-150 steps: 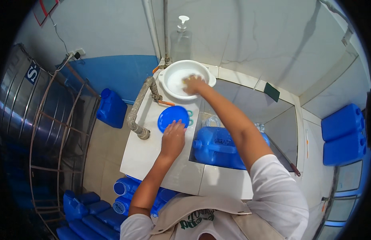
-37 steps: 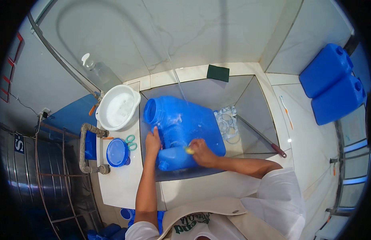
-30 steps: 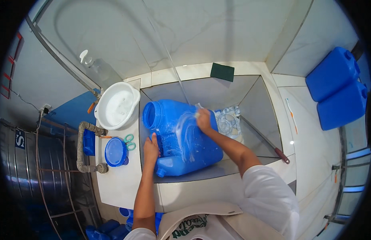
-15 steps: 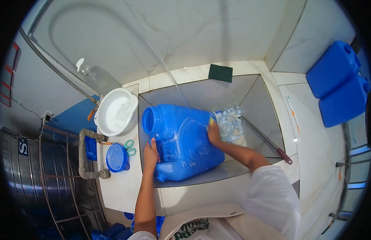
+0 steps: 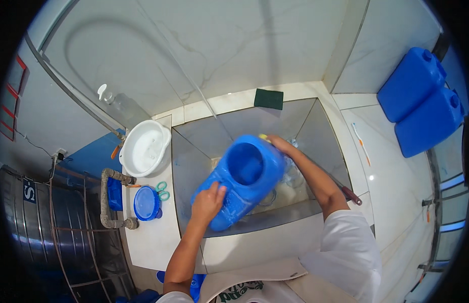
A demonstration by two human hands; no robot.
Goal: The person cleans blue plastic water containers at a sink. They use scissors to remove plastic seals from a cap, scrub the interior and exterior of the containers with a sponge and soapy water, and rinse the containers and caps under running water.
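Observation:
A blue plastic jug (image 5: 244, 194) is tilted up over the tiled sink (image 5: 193, 155), its wide round mouth facing me and streaky foam on its side. My left hand (image 5: 206, 203) is closed round the jug's handle. My right hand (image 5: 280, 145) is at the jug's far top corner, closed on a yellow sponge (image 5: 263, 137) that mostly hides behind its fingers. Under and right of the jug, clear round items (image 5: 291, 178) lie in the sink, partly hidden.
A white basin of suds (image 5: 146, 151), pump bottle (image 5: 112, 103), blue lidded tub (image 5: 146, 202), scissors (image 5: 162, 191) and pipe (image 5: 105, 197) stand left. A green pad (image 5: 268, 98) is on the back ledge. A red-handled tool (image 5: 350, 194), toothbrush (image 5: 361, 143) and blue jugs (image 5: 408, 86) are right.
The jug has been raised and turned from lying with its mouth to the left to mouth toward me. My right hand has moved up with it to the far corner.

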